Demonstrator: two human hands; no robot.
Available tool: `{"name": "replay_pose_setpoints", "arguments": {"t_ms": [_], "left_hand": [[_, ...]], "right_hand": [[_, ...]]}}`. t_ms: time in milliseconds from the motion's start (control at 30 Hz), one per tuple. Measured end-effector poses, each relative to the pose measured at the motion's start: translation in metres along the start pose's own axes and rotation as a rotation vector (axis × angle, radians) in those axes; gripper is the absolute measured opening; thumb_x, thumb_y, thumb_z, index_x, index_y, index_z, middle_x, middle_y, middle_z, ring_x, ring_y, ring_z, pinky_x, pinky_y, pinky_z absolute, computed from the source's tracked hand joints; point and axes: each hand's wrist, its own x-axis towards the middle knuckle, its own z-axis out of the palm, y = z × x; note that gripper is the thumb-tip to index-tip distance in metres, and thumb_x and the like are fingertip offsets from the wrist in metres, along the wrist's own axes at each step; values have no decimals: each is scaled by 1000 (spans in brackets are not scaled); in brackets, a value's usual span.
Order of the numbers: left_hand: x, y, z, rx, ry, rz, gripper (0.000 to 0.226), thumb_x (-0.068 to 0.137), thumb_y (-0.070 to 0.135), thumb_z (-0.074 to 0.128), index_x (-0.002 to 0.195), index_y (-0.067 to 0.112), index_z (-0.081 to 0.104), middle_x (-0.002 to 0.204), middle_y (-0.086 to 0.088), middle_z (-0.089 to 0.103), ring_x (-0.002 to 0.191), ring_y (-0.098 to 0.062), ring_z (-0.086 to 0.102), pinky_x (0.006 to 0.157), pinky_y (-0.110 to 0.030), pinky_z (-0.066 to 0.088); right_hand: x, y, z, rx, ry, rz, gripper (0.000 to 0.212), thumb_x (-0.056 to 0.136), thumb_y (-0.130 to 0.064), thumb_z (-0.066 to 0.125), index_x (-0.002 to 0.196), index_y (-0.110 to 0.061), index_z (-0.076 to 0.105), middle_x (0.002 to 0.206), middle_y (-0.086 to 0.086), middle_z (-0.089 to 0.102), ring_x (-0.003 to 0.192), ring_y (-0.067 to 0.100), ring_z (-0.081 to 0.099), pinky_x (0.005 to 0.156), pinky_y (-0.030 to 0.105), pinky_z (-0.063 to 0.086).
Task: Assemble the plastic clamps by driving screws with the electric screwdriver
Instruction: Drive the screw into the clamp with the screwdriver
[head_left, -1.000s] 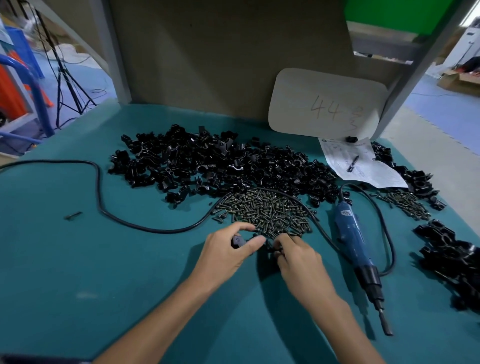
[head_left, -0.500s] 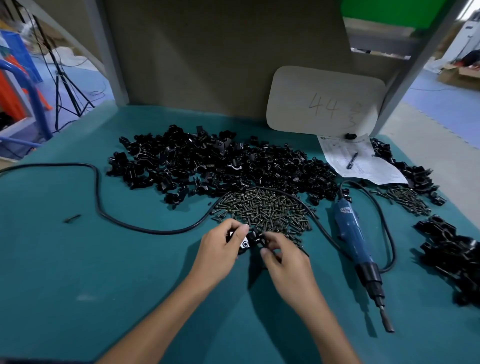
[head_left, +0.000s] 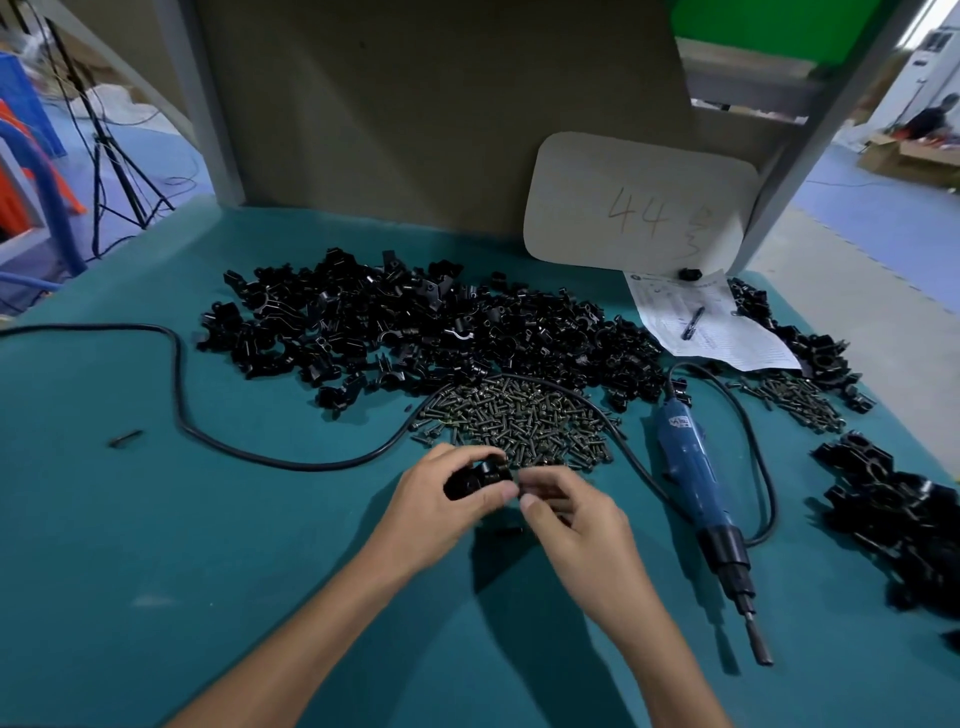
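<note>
Teal bench (head_left: 208, 545): left hand (head_left: 441, 499) curled round black clamp (head_left: 475, 480), near screw pile (head_left: 519, 421); right hand (head_left: 576, 525) fingers bent beside it, blurred, can't tell if holding. Clamp prob. light, stiff, slick; grip flat sides.

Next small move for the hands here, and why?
Probably the right hand reaches for the electric screwdriver: it lies untouched on the table beside that hand, while the left hand grips a clamp. Whether a screw is seated is too blurred to tell.

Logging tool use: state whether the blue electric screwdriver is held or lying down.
Lying down: the blue electric screwdriver rests flat on the teal tabletop, unheld.
</note>
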Motion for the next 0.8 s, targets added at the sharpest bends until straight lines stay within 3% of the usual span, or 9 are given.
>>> {"name": "replay_pose_setpoints", "arguments": {"t_ms": [100,167,367,533,633,800], "left_hand": [[-1,0,2,-14,59,6,36,78,54,79,113,45,71,105,14,54,96,0,58,76,-14,48],[-2,0,2,-30,65,-4,40,78,53,80,116,38,73,104,14,53,95,-2,58,74,-15,49],[-4,-1,3,-33,101,-12,36,78,54,77,110,37,76,96,15,54,89,-7,61,70,-17,47],[-4,0,2,-95,139,-38,21,79,38,85,97,46,76,94,17,58,86,-5,63,69,-19,49],[-4,0,3,-85,138,-35,23,78,38,85,99,44,77,94,16,57,85,-4,62,69,-18,49],[-4,-1,3,-97,140,-48,23,77,38,86,97,44,78,95,17,58,87,-4,63,69,-17,49]], "right_hand": [[-8,7,-5,-364,-102,-54,17,95,-29,70,111,-31,65,100,-18,60,94,-2,56,81,14,44],[-13,11,-3,-475,-172,-39,20,99,-30,66,118,-31,63,105,-16,55,98,1,55,87,25,47],[-12,6,2,-556,-159,-56,20,104,-33,56,124,-31,57,104,-10,52,103,15,56,81,32,43],[-9,7,9,-579,-125,-81,12,108,-27,46,114,-22,55,102,-8,45,92,19,50,70,33,32],[-8,7,10,-477,-53,-86,6,108,-24,45,108,-22,50,102,-9,47,90,17,46,72,31,30],[-7,17,8,-565,-161,-129,11,106,-23,51,115,-19,55,107,-9,42,97,17,41,79,26,27]]}}
